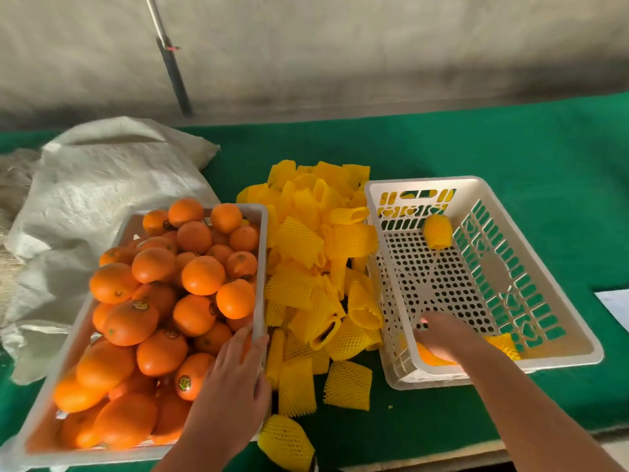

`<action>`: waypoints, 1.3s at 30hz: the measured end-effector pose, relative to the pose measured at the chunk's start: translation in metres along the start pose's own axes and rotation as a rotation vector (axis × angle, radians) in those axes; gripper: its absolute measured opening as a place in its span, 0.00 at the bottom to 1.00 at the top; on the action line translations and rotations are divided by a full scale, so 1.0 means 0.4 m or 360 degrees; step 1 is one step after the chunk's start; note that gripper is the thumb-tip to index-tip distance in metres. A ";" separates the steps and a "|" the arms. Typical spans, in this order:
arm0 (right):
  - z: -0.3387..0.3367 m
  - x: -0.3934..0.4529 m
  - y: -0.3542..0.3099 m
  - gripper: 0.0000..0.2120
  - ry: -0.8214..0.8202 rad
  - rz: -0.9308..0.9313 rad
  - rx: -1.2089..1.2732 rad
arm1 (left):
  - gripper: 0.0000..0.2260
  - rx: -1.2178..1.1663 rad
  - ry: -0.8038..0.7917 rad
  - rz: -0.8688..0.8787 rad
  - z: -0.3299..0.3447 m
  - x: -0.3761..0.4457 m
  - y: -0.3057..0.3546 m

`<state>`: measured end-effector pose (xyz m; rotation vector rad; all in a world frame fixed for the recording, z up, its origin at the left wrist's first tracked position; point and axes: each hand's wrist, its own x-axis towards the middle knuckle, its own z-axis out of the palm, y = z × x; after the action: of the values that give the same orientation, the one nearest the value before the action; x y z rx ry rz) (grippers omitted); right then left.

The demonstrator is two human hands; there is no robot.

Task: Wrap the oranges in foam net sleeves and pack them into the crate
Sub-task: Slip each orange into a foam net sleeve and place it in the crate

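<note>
A white tray [260, 233] on the left is heaped with several bare oranges [203, 274]. Between the two containers lies a pile of yellow foam net sleeves [316, 253]. On the right stands a white perforated crate [490, 267]; a wrapped orange [438, 231] sits at its far end and another [505, 345] at its near right. My right hand [442, 335] is inside the crate's near left corner, curled over a sleeved orange [430, 358]. My left hand [235, 376] rests with straight fingers on the tray's near right rim, over the oranges.
A grey woven sack [102, 199] lies behind the tray at the left. Green cloth [476, 148] covers the table. One wrapped orange [286, 442] sits at the table's front edge. A white paper edge [616, 304] shows at the far right. A dark pole [173, 69] leans behind.
</note>
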<state>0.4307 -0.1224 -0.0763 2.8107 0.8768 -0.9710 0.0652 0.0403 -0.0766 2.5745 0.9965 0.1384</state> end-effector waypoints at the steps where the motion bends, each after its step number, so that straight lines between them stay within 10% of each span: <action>1: -0.009 -0.020 -0.007 0.21 0.0085 -0.0021 0.0120 | 0.27 0.0010 -0.0003 -0.0003 0.000 0.000 0.000; 6: 0.027 -0.155 -0.079 0.03 0.0591 -0.0431 0.0271 | 0.28 0.0022 0.0003 -0.0028 -0.003 -0.002 0.003; 16: 0.112 -0.208 -0.094 0.20 0.0847 -0.0528 -0.0228 | 0.21 0.0045 0.0496 -0.0111 -0.081 -0.007 -0.016; 29: 0.130 -0.170 -0.076 0.28 0.0920 -0.0368 -0.0126 | 0.35 0.0847 0.0195 0.0011 -0.139 0.197 -0.033; 39: 0.146 -0.144 -0.070 0.20 0.0959 -0.0300 -0.0060 | 0.31 -0.0112 0.0710 -0.0073 -0.147 0.140 -0.015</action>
<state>0.3464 -0.1402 -0.0862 3.0652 1.2053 -0.0847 0.0901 0.0996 -0.0270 2.5050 1.1733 0.7475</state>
